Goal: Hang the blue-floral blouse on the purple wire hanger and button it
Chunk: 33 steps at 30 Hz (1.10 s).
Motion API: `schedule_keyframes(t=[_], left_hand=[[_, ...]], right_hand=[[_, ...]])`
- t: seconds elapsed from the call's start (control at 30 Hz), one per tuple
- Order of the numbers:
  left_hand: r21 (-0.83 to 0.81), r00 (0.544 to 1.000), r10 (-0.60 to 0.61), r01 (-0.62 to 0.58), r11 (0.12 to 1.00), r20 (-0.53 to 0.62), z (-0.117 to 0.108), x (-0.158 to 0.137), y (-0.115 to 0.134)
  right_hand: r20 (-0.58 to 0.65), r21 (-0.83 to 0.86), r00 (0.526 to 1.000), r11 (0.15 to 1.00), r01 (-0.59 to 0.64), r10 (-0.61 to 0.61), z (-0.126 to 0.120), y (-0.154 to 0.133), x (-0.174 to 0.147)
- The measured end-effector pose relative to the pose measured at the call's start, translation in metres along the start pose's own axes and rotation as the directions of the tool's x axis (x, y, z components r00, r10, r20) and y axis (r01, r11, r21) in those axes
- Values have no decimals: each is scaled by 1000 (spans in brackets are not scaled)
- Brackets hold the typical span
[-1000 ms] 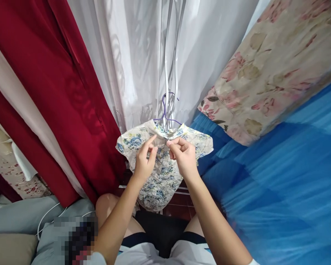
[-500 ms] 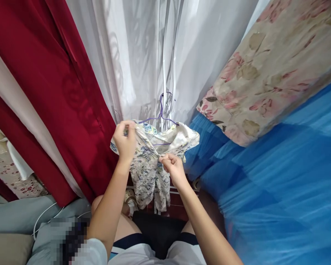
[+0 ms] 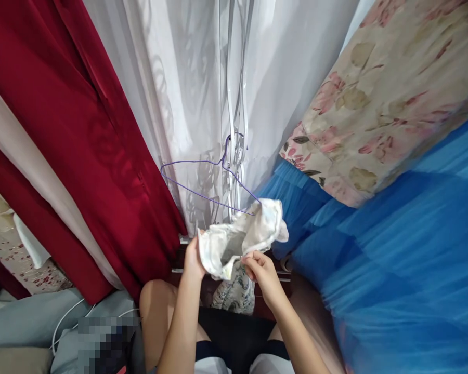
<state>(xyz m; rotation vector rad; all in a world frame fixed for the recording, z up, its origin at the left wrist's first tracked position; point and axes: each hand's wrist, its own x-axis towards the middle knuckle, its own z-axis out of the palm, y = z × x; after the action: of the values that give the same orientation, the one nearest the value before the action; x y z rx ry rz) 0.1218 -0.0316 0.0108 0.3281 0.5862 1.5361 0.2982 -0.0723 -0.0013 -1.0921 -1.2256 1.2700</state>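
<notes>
A pale floral garment (image 3: 253,236) hangs by one shoulder from the right end of a purple wire hanger (image 3: 195,161). The hanger's left arm is bare, and its hook sits on a white metal rod (image 3: 230,88). My left hand (image 3: 195,259) grips the garment's left shoulder edge, its fingers partly behind the cloth. With the fingertips pinched, my right hand (image 3: 259,267) holds the front of the neckline. The neck opening gapes between my hands, showing the whitish inner side. Below them the blue-patterned lower part (image 3: 236,293) hangs down.
A red curtain (image 3: 113,135) and white curtain (image 3: 179,62) hang behind. On the right are a floral cloth (image 3: 359,114) and blue tulle (image 3: 393,259). Grey cushions (image 3: 27,317) with a white cable (image 3: 60,322) lie at the lower left.
The garment's left shoulder has come off the hanger, which now tilts down to the right. Both hands moved lower and nearer with the cloth, and the neckline opened towards me.
</notes>
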Motion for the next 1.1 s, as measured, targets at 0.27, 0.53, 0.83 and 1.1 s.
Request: schedule_keyframes(t=[0.27,0.53,0.83,1.1], left_hand=[[616,866,31,-379,690,499,39,-73,-27],[694,855,-14,-411,591,518,28,-91,-41],[911,863,-296,-374,172,410,-6,-86,-52],[811,858,-41,-467,352,511,40,-70,-37]], right_hand=[[306,-91,945,985,147,-113,-19,-28,-40],[403,55,915,997,-53,26,-30,-44,-57],[-171,-335,922,901,278,-348,-149,-99,-14],[-221,-212,872,894,394,-436,-163,-143,128]])
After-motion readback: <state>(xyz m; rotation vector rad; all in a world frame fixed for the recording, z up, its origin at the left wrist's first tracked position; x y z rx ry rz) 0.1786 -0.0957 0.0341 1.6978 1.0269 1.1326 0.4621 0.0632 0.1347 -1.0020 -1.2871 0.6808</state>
